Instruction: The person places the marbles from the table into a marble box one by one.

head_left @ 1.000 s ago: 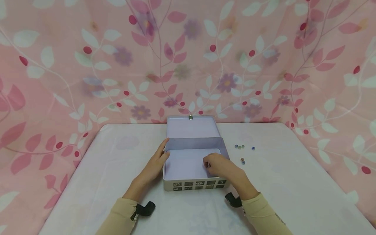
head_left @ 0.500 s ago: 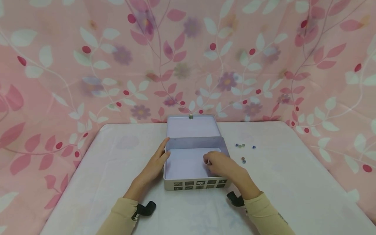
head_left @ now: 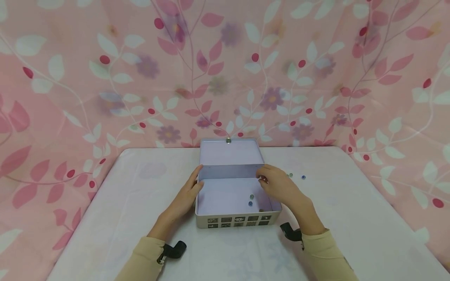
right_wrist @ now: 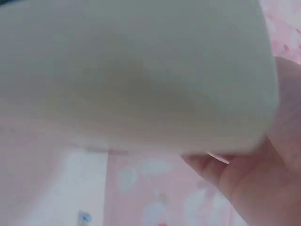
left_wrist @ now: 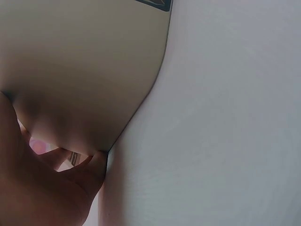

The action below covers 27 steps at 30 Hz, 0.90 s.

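A pale metal box (head_left: 242, 219) stands with its lid (head_left: 230, 152) raised behind it; small dark pictures decorate its front. My left hand (head_left: 181, 201) rests along the left wall, thumb and index finger at the rim. In the left wrist view its fingertips touch the outer wall. Over the right wall my right hand (head_left: 277, 187) hovers with loosely bent fingers, and I see nothing held. On the box floor lie a greenish marble (head_left: 251, 196) and a blue marble (head_left: 250, 203); a brownish one (head_left: 261, 210) shows partly behind the front rim.
Right of the box, a green marble (head_left: 290, 175) and another blue marble (head_left: 303, 177) lie on the white-covered table (head_left: 351, 218). My right hand and arm cover part of that area. A pink floral cloth (head_left: 225, 78) hangs behind the table.
My right hand has risen from inside the box and moved right and back over the right wall. The marbles on the box floor now show. The left hand stays put.
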Each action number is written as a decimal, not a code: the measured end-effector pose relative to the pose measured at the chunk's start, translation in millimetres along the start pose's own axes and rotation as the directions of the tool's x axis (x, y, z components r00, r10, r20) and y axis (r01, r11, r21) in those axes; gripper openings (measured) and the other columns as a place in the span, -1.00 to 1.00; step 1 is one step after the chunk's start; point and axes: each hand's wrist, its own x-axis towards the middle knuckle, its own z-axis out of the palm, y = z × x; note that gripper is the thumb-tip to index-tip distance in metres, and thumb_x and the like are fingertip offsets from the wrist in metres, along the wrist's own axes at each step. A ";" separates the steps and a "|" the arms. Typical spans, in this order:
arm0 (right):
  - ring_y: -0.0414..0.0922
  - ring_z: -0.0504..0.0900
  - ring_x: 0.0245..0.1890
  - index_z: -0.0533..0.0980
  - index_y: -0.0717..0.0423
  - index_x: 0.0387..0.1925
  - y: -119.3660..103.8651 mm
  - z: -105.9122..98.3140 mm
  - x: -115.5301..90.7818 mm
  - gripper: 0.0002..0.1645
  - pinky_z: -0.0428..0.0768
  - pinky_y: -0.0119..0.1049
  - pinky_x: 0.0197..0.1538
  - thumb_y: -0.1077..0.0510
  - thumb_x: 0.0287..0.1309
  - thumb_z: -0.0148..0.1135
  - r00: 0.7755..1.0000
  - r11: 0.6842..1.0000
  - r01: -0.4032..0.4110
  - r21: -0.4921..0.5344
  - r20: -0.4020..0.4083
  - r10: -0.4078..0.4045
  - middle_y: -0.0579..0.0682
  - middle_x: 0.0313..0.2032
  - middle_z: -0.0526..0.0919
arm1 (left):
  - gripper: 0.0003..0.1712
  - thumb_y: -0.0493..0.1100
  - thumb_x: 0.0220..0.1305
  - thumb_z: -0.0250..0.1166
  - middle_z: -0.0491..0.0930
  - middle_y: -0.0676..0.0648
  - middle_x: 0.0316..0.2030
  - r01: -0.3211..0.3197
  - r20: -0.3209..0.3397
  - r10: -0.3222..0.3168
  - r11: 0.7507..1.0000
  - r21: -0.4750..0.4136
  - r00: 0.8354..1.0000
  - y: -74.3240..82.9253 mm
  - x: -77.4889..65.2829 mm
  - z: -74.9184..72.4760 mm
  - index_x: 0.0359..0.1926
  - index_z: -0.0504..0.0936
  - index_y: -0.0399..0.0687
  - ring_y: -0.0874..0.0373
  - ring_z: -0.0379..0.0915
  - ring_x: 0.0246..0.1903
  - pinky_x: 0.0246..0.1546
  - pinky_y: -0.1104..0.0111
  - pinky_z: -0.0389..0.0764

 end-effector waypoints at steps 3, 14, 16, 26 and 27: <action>-0.18 0.54 -0.34 0.64 0.09 -0.29 6.6 -6.1 0.0 -0.85 0.58 -0.25 -0.22 0.34 0.17 0.20 0.999 1.000 -0.005 0.006 -0.049 0.006 -0.06 -0.34 0.62 | -0.32 0.06 0.56 -0.11 -0.17 0.18 0.58 0.008 -0.004 -0.008 1.000 0.006 1.000 0.1 -0.6 -0.2 0.56 -0.13 0.51 -0.19 -0.15 0.55 0.49 -0.20 -0.04; -0.13 0.46 -0.46 0.64 0.22 -0.26 46.9 -13.6 -5.2 -0.83 0.45 -0.26 -0.32 0.34 0.11 0.18 0.993 0.993 -0.116 -0.024 0.000 0.116 -0.03 -0.49 0.53 | -0.32 0.05 0.57 -0.11 -0.20 0.15 0.59 0.003 0.009 -0.003 1.000 -0.005 1.000 -2.6 -0.2 0.3 0.56 -0.14 0.49 -0.21 -0.17 0.56 0.49 -0.20 -0.06; -0.13 0.45 -0.48 0.64 0.24 -0.24 54.7 -13.3 -6.4 -0.81 0.45 -0.27 -0.35 0.33 0.12 0.17 0.989 0.990 -0.143 -0.016 0.038 0.144 -0.02 -0.51 0.53 | -0.33 0.05 0.57 -0.12 -0.22 0.15 0.59 0.001 0.017 -0.001 1.000 -0.011 1.000 -1.9 -0.1 0.4 0.56 -0.15 0.48 -0.21 -0.19 0.56 0.50 -0.19 -0.08; -0.12 0.50 -0.55 0.60 0.26 -0.21 77.5 -10.3 -11.4 -0.77 0.47 -0.26 -0.43 0.24 0.13 0.12 0.925 0.950 -0.309 -0.044 0.216 0.311 0.03 -0.52 0.57 | -0.33 0.06 0.57 -0.12 -0.19 0.15 0.59 -0.007 0.015 0.007 1.000 -0.013 1.000 -0.7 0.0 -0.3 0.56 -0.15 0.51 -0.19 -0.16 0.56 0.49 -0.20 -0.05; -0.11 0.50 -0.53 0.61 0.26 -0.23 78.4 -10.2 -11.7 -0.77 0.46 -0.26 -0.42 0.24 0.12 0.12 0.923 0.947 -0.317 -0.049 0.214 0.320 0.04 -0.51 0.58 | -0.33 0.05 0.56 -0.11 -0.18 0.14 0.59 -0.009 0.012 0.009 1.000 -0.012 1.000 -0.8 0.2 -0.2 0.56 -0.14 0.51 -0.19 -0.14 0.55 0.49 -0.20 -0.03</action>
